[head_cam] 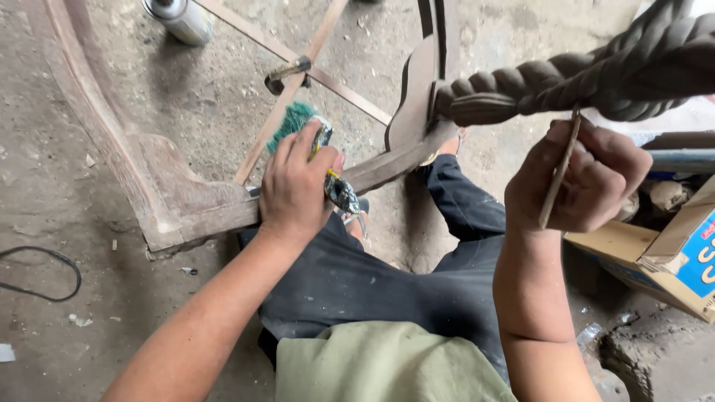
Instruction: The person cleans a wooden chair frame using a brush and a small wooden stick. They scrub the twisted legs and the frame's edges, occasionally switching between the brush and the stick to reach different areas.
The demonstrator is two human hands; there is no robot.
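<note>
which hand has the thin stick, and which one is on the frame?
The right hand pinches the thin stick up against the twisted carved post. The left hand presses a small can against the wooden frame.

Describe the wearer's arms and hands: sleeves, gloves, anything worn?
Both forearms are bare to the elbow: no sleeves in view, no gloves, no watch or wristband. The left hand and right hand show no rings. Below them are dark trousers flecked with pale dust or paint, and an olive-green shirt hem.
</note>
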